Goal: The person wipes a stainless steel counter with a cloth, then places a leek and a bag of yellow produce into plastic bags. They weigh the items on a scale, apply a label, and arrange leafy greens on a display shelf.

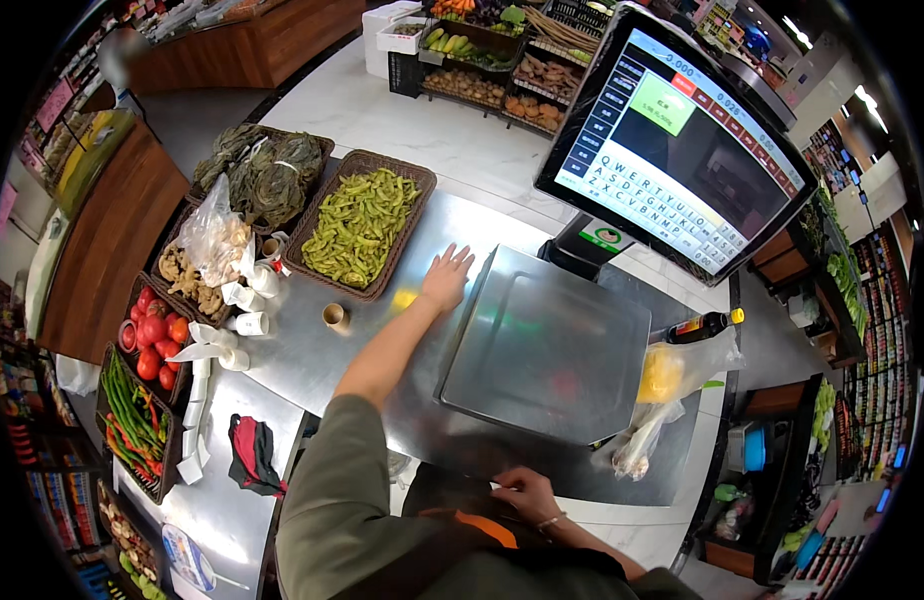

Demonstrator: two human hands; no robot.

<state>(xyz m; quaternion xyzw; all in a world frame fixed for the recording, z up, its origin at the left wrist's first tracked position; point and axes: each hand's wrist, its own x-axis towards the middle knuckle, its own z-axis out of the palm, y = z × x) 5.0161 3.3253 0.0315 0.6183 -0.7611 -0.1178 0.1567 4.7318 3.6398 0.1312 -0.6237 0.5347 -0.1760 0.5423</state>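
My left hand (pixel 445 283) lies palm down on the stainless steel counter (pixel 372 341), fingers apart. It is just left of the weighing scale's bare metal platform (pixel 548 345), and a basket of green soybean pods (pixel 360 225) stands beyond it to the left. Close to my body, at the counter's near edge, my right hand (pixel 528 495) pinches a small white slip (pixel 495 486), probably paper. Behind the platform rises the scale's lit touchscreen (pixel 679 154), which shows a keyboard and a green tile. An empty cardboard roll core (pixel 336 318) stands left of my left forearm.
Right of the platform lie a dark sauce bottle (pixel 706 327), a bagged yellow item (pixel 663 375) and a bagged white item (pixel 642 450). Along the left are white paper rolls (pixel 248 324), ginger (pixel 188 274), tomatoes (pixel 155 337), chillies (pixel 135 420) and a red-black cloth item (pixel 253 454).
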